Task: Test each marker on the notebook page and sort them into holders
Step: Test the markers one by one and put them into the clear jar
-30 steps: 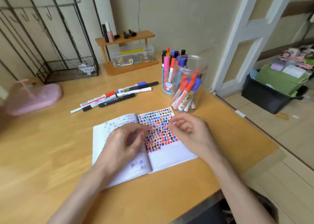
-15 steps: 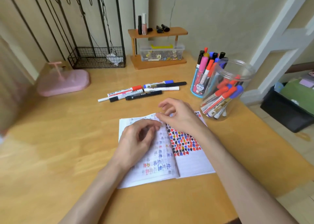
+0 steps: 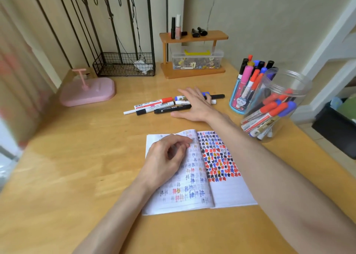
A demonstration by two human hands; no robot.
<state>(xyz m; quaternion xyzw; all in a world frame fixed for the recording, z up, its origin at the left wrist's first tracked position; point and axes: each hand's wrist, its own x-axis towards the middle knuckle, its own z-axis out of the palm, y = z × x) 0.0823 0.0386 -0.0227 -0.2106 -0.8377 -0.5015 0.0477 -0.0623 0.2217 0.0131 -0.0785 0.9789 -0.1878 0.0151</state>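
Two hands show: right hand (image 3: 194, 107) spread flat over loose markers (image 3: 163, 107) at centre; left hand (image 3: 165, 157), loosely curled, rests on notebook (image 3: 227, 192).

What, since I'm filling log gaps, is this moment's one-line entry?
right hand open over loose capped markers, wooden table | left hand resting on open white paper notebook | nothing held
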